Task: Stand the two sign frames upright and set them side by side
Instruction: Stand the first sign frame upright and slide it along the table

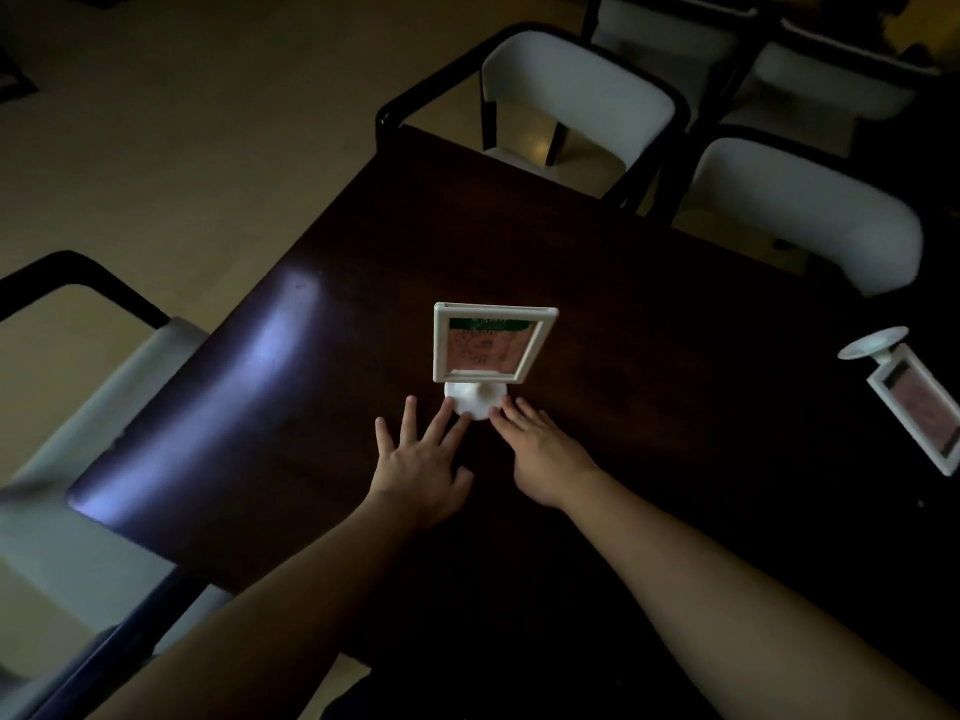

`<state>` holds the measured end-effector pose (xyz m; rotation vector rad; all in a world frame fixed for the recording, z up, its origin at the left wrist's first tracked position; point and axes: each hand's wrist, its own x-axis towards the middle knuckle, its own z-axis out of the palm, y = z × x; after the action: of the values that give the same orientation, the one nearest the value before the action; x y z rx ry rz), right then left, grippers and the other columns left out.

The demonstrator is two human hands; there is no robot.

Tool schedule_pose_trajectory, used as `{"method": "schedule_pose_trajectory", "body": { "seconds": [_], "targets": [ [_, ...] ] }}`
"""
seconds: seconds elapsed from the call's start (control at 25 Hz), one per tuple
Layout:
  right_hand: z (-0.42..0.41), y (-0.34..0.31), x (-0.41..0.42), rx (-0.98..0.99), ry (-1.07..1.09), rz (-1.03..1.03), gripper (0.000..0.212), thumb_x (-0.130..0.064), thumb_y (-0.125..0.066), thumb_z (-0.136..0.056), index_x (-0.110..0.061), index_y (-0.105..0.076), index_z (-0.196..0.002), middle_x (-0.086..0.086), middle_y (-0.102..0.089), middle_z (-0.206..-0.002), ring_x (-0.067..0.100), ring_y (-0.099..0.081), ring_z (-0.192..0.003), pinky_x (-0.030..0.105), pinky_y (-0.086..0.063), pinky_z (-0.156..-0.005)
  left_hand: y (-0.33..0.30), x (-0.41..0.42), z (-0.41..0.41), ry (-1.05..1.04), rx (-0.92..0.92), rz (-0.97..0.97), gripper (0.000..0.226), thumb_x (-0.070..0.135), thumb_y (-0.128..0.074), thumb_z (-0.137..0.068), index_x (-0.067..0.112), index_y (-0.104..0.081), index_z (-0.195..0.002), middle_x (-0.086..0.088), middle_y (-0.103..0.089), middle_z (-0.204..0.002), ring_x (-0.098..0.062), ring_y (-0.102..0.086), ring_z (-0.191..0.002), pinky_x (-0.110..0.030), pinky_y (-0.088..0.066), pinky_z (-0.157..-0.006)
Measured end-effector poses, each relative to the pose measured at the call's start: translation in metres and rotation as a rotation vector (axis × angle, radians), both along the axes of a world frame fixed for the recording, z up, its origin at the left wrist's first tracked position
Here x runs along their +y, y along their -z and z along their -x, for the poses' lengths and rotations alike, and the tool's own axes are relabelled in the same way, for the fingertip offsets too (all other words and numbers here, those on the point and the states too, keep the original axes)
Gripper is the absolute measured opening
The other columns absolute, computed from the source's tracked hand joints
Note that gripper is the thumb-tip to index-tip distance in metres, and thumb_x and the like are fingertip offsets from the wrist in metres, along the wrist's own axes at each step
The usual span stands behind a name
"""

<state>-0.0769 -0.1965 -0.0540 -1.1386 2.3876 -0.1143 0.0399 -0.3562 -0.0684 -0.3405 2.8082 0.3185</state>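
Now, starting at the left: your left hand (423,472) lies flat on the dark counter (597,283), palm down, fingers spread, released and gripping nothing. Its index and middle fingertips (448,407) touch the near-left rim of the round white base (475,403) of the first sign frame (491,344).

That frame stands upright near the counter's middle, stem vertical, printed face with the green header turned toward you. It appears already set; judgement only, as the base's seating cannot be checked in this dim light.

Your right hand (545,449) is likewise open and empty, fingers extended, tips at the near-right rim of the same base. Neither grip clasps anything.

Further right, well apart from both hands, the second sign frame (917,410) lies toppled at the counter's right edge. Its long axis runs diagonally: the disc base (872,344) points away from you and slightly left, while the frame's top end points toward you and to the right, partly cut by the view's edge.

The relation that matters: the fallen frame lies to the right of both hands, and your right hand is the nearer. Expect a rightward reach, then rotation about the base end to bring the stem vertical, then a carry leftward beside the standing frame.
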Motion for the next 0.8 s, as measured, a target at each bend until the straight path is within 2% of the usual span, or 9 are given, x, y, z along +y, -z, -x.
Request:
{"method": "schedule_pose_trajectory", "body": {
  "seconds": [0.2,0.8],
  "targets": [
    [0.009,-0.008,-0.040,-0.006,-0.009,-0.031,0.082,-0.002,-0.046,-0.087,-0.018,-0.006,-0.157,0.007,0.002,-0.166,0.023,0.004,-0.152,0.040,-0.003,-0.121,-0.003,-0.039,0.008,-0.004,0.016,-0.006,0.078,0.058,-0.024,-0.083,0.038,0.001,-0.153,0.009,0.010,-0.163,-0.038,0.019,-0.145,-0.071,0.004,-0.108],
    [0.027,-0.013,-0.174,-0.033,-0.018,-0.036,0.081,-0.001,-0.043,-0.088,-0.020,-0.005,-0.157,0.005,0.004,-0.166,0.021,0.005,-0.151,0.038,-0.002,-0.121,-0.006,-0.164,0.020,-0.070,0.051,-0.022,0.074,0.054,-0.031,-0.088,0.038,-0.001,-0.154,0.011,0.009,-0.163,-0.036,0.019,-0.145,-0.072,0.004,-0.109]
  ]
}}
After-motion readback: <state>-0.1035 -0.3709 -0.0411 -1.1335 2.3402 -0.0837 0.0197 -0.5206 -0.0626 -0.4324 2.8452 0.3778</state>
